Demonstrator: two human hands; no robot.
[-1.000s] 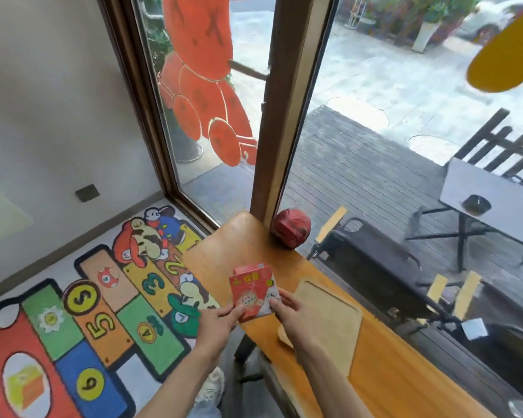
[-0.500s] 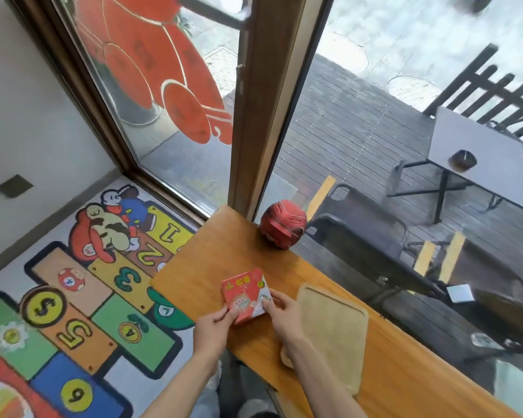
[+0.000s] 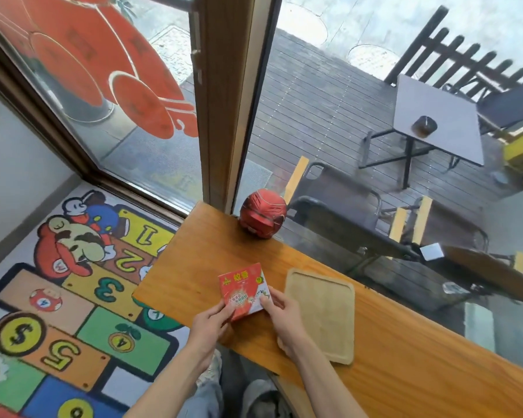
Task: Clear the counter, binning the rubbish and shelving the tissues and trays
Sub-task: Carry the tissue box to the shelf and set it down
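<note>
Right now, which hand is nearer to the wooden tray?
Right. The right hand sits at the wooden tray's left edge, holding the red box; the left hand is beyond the box.

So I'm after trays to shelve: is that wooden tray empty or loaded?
Empty. The wooden tray lies flat on the counter, bare inside its rim; only the right hand overlaps its near-left edge.

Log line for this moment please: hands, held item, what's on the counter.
left hand: holds red box | right hand: holds red box | wooden tray: on counter | red helmet: by window
</note>
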